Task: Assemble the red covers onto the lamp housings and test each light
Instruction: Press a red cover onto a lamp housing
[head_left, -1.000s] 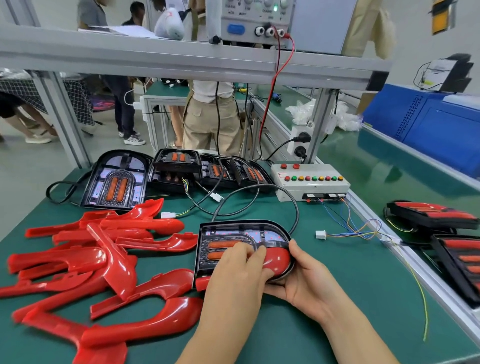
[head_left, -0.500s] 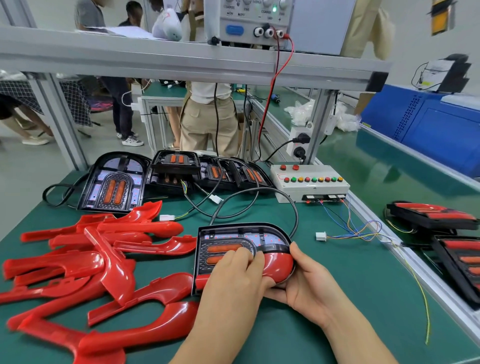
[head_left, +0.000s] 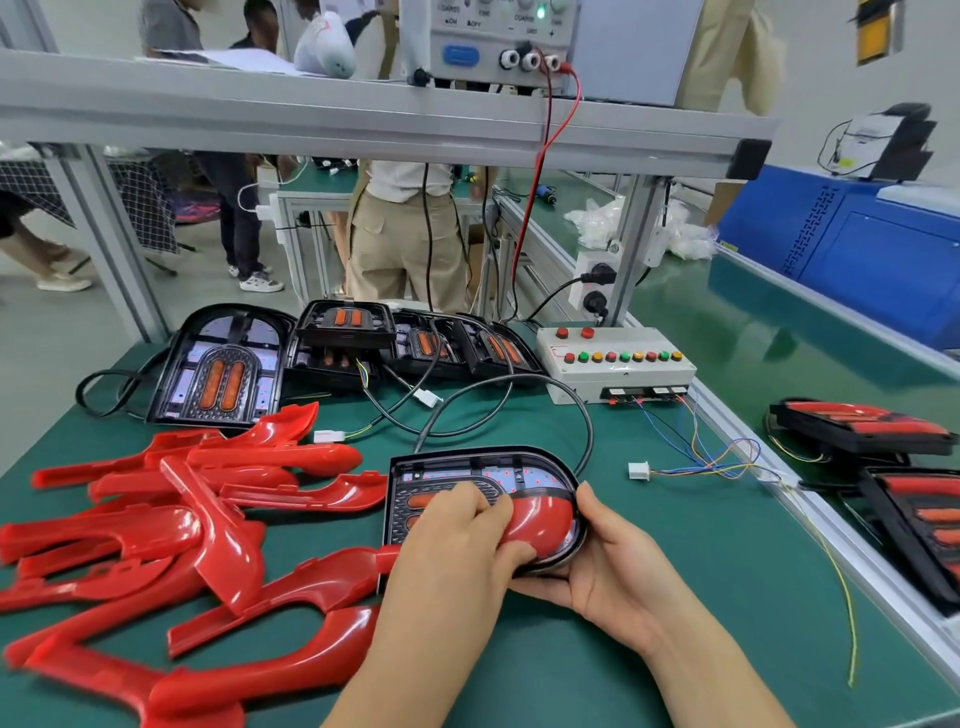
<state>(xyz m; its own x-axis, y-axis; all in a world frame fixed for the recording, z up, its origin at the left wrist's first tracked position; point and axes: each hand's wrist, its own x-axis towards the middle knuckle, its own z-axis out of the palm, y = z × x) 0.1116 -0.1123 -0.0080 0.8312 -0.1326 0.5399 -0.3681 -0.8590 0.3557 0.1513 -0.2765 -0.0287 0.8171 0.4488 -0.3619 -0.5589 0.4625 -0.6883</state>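
- My left hand (head_left: 457, 540) is lying over the red cover (head_left: 540, 519), with the fingers curled down on it and the thumb pinching its near edge.
- That hand is hiding the cover's middle, so I can't tell how far it's seating.
- My right hand (head_left: 613, 566) is cupping the rounded right end of the lamp housing (head_left: 483, 460), thumb up on the rim. The fingers are going underneath, out of sight.
- The housing is lying flat on the green bench (head_left: 675, 597), near centre, just right of the pile of loose covers (head_left: 182, 519).
- A red tip is showing at the housing's near-left corner. I can't tell if it belongs to this cover or a loose one.
- The housing's orange lenses are mostly hiding under my left fingers.
- A black cable (head_left: 587, 426) is looping off the housing's far side, and its end is getting lost in the tangle.
- The loose covers are overlapping, and the near-left ones are blurring and running off frame.
- The bare housings (head_left: 223, 374) are sitting in a far row. The right ones are overlapping and partly hidden.
- The test box (head_left: 618, 364) is sitting far right, and its button labels are too small to read.
- A white connector (head_left: 636, 470) is lying apart from the housing on thin coloured wires.
- The covered lamps (head_left: 862, 426) at the right are getting cut off by the frame edge.
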